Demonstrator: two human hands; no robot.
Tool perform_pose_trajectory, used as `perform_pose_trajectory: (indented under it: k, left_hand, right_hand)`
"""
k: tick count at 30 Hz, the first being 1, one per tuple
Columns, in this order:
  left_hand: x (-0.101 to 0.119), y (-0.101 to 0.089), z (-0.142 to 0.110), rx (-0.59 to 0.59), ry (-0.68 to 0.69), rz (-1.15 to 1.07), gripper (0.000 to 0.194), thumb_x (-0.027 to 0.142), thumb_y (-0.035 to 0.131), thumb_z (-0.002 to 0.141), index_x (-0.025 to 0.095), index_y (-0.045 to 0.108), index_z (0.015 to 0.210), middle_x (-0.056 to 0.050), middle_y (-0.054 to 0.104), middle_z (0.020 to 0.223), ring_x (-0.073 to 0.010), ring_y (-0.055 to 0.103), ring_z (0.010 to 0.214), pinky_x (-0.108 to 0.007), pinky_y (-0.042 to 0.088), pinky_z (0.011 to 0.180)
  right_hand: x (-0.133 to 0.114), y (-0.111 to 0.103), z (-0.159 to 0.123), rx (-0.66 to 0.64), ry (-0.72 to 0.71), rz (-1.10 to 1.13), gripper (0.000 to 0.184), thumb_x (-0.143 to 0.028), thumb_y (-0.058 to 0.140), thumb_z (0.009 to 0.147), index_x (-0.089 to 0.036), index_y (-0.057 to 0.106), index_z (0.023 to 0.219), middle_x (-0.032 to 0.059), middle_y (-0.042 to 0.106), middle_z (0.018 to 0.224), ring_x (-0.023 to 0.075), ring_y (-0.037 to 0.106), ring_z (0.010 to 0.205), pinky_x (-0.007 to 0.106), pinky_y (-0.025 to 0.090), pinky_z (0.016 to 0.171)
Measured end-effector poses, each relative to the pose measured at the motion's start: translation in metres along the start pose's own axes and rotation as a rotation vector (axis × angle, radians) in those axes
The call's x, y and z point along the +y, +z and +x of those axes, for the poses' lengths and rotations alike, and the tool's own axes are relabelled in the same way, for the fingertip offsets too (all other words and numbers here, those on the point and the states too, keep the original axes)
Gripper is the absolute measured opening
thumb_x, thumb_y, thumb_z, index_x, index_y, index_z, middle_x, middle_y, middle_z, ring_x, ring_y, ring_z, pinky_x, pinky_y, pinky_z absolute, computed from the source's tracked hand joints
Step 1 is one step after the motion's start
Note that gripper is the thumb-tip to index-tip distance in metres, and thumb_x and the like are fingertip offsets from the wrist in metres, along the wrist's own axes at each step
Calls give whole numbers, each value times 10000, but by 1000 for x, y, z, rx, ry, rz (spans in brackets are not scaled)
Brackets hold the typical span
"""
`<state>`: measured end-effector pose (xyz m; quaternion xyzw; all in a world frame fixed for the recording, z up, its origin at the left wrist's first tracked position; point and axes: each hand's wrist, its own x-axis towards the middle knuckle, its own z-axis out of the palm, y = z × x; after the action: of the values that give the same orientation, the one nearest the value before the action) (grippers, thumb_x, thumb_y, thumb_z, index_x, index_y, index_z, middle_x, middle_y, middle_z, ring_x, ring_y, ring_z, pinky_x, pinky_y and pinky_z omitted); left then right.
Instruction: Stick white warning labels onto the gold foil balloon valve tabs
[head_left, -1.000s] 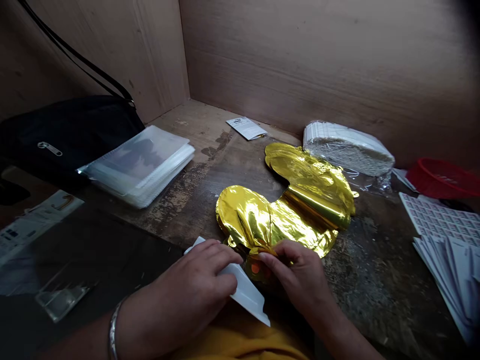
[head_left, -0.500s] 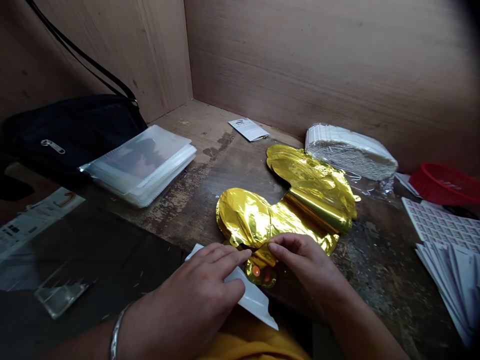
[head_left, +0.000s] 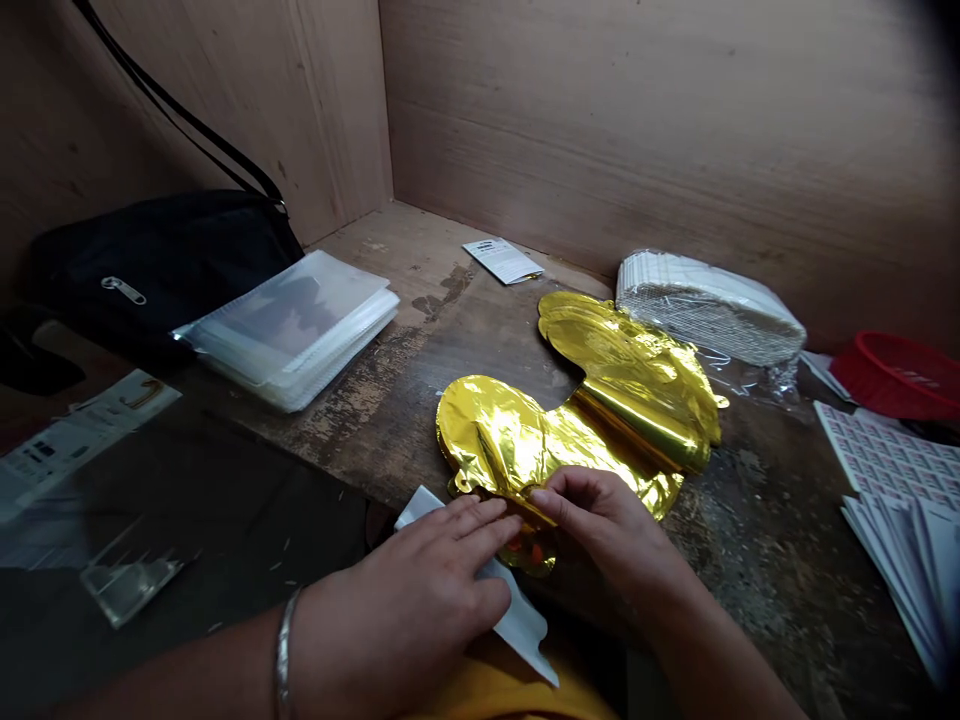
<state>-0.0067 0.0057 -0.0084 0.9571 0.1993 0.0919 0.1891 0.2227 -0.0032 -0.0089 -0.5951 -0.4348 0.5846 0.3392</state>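
Two bare hands, lower middle of the frame, as I see them from my remote post.

Item: left hand (head_left: 420,590), palm down, its fingers stretched out and lying close together, thumb a little apart. It covers part of a folded white paper (head_left: 525,625); the fingertips reach the near edge of the foil. I cannot tell whether it grips the paper or only rests on it.

Item: right hand (head_left: 611,525), thumb and forefinger closed in a pinch on that near edge; the other fingers are curled.

Item: gold foil balloon (head_left: 502,425), flat, seemingly uninflated, centre to right of centre on the worn wooden surface (head_left: 450,345). Layers overlap; I cannot count them. Small tabs show at the rim. Handling, in my judgement: very light, limp, slick, quick to crease and perhaps to tear. Best held by the seamed rim or a tab, with a fingertip pinch and a flat palm to steady it.

Item: stack of clear plastic sleeves (head_left: 292,330), left of centre, beside a black zipped bag (head_left: 165,270), upper left.

Item: small printed card (head_left: 504,261), upper middle.

Item: white bundle in clear wrap (head_left: 709,300), upper right, contents uncertain.

Items, right edge: red basket (head_left: 900,378), printed sheets (head_left: 889,455), folded white papers (head_left: 900,575).
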Motion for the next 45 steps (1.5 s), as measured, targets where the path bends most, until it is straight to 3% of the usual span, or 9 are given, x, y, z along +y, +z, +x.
perform_pose_trajectory:
  k: [3, 8, 14, 21, 27, 31, 35, 40, 45]
  left_hand:
    - [-5, -1, 7, -19, 3, -6, 84, 232, 562, 927, 189, 634, 938, -71, 490, 1430, -273, 408, 1364, -409, 265, 1179]
    - [-8, -3, 16, 18, 28, 0, 54, 215, 592, 899, 198, 635, 871, -44, 601, 1215, -233, 525, 1216, -399, 254, 1169]
    - [-7, -3, 20, -11, 14, 9, 130, 249, 567, 917, 201, 613, 805, -37, 586, 975, -214, 544, 983, -448, 371, 1028]
    - [-9, -6, 18, 19, -22, -58, 49, 210, 608, 879, 218, 643, 846, -47, 610, 1171, -238, 547, 1076, -410, 401, 997]
    - [-11, 2, 20, 76, 14, -49, 105, 165, 618, 846, 240, 680, 886, -65, 575, 1331, -265, 513, 1214, -458, 324, 1108]
    - [-9, -3, 22, 73, 3, -77, 140, 149, 585, 852, 242, 680, 894, -63, 590, 1316, -258, 525, 1199, -441, 356, 1097]
    - [-13, -13, 24, 10, -7, -217, 182, 141, 523, 866, 246, 668, 902, -13, 583, 1320, -239, 534, 1157, -409, 399, 1050]
    - [-16, -29, 23, -16, -75, -509, 167, 114, 557, 823, 224, 652, 906, 5, 603, 1211, -175, 556, 1064, -305, 405, 989]
    - [-15, -38, 23, -112, -444, -817, 157, 299, 546, 886, 182, 631, 825, 37, 617, 756, -121, 556, 710, -200, 394, 606]
  right_hand:
    - [-2, -2, 0, 30, -41, -26, 342, -463, 684, 822, -161, 586, 694, -37, 520, 591, 77, 445, 532, 202, 359, 494]
    - [-2, -5, -3, 394, -209, -38, 279, -472, 631, 855, -201, 597, 792, 8, 646, 775, 129, 592, 670, 231, 488, 591]
    - [19, -2, -3, 121, -521, -694, 621, -252, 761, 712, -218, 572, 1303, 130, 531, 1408, 306, 415, 1342, 507, 342, 1109]
    - [-6, 1, -3, 130, -471, -587, 218, -241, 520, 914, -210, 736, 909, 78, 729, 971, 212, 646, 930, 348, 520, 826]
    - [-49, -89, 47, 570, -148, -533, 330, -431, 576, 889, -135, 672, 778, 11, 638, 626, 156, 580, 548, 278, 472, 516]
    - [-59, -163, 86, 891, 7, -627, 223, -344, 604, 917, -131, 642, 972, 23, 663, 917, 155, 643, 773, 315, 543, 690]
    - [-61, -189, 92, 1053, 53, -701, 217, -312, 614, 913, -142, 642, 1045, 67, 665, 1045, 183, 648, 897, 379, 540, 798]
    - [-52, -120, 37, 1053, -153, -767, 319, -337, 538, 909, -143, 665, 1128, 127, 685, 1117, 256, 637, 991, 388, 479, 867]
    - [-24, -6, -46, 157, -466, -665, 495, -380, 680, 810, -290, 562, 1282, 55, 661, 1213, 246, 628, 1074, 321, 507, 872]
